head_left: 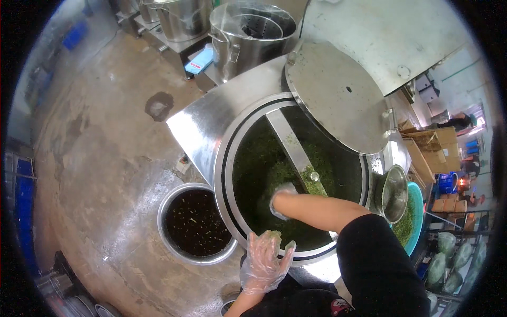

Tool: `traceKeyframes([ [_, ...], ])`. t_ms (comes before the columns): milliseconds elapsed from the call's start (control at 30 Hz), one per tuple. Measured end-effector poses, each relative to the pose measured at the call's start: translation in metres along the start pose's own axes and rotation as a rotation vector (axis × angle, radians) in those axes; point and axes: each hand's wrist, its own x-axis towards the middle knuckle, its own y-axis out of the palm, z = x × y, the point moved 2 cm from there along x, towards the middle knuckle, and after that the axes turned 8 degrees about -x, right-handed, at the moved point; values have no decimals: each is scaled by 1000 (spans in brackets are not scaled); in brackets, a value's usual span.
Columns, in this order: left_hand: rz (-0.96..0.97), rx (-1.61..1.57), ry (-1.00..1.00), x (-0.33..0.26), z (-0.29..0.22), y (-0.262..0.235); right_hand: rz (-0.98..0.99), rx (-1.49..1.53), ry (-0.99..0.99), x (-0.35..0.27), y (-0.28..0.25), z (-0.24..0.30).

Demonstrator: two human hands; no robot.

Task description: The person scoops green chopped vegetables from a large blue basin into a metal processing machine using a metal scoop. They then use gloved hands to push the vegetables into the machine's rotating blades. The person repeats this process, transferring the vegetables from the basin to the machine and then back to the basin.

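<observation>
A large round steel vat [224, 158] stands open before me, full of chopped green leaves [259, 164]. A flat steel bar [290, 142] crosses its mouth. My right hand [282, 198], in a clear plastic glove, reaches down into the leaves near the bar; its fingers are buried and I cannot see whether they hold anything. My left hand [262, 261], also in a clear glove with green bits on the fingertips, hovers with fingers spread over the near rim of the vat and holds nothing.
The vat's round lid [338, 98] is tilted up behind it. A steel pot with dark contents [194, 224] sits on the concrete floor to the left. A steel bowl [393, 193] and a teal basin of greens [414, 216] are on the right. More steel drums [253, 31] stand behind.
</observation>
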Motion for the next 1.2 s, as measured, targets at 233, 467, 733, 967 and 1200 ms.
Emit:
traceKeyframes([
  [233,-92,-38,-42,2,3,-13,-276,23,-156,-141,21,-72],
  [467,324,284,29,105,25,-24,-206,410,38,-291,79,-98],
  [733,613,710,428,246,59,78,-532,516,179,-383,186,-86],
  [967,545,658,595,249,87,86,-626,705,416,-405,229,-97],
  [1200,527,574,649,254,94,92,-134,662,26,-198,238,-160],
])
